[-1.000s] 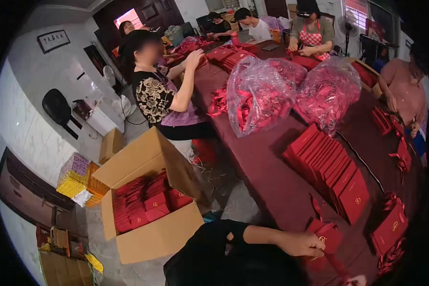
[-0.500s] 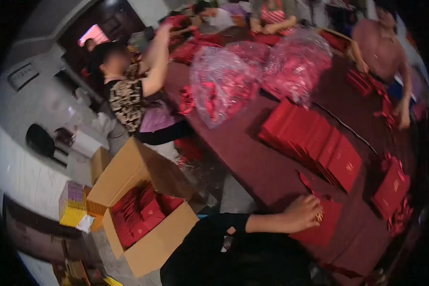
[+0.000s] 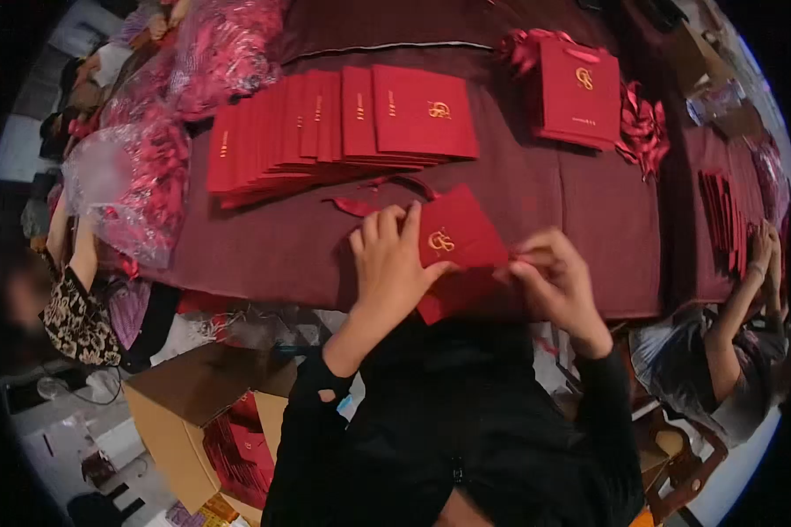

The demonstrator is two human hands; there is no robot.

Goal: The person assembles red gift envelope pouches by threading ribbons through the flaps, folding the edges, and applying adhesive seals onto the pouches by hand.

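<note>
Red bag [image 3: 466,230] near table [image 3: 308,290] edge, hands [image 3: 388,268] holding its sides, bare cloth to the right.

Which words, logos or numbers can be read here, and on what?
"GS", probably (stylised gold monogram): red bag by the hands
"GS", probably, turned sideways: end bag of the row
"GS", probably: ribbon-handled bag at the back
Small gold print on the row and the ribbon-handled bag: too small to read.
Gold mark on a bag in the carton: too small to read.
</note>
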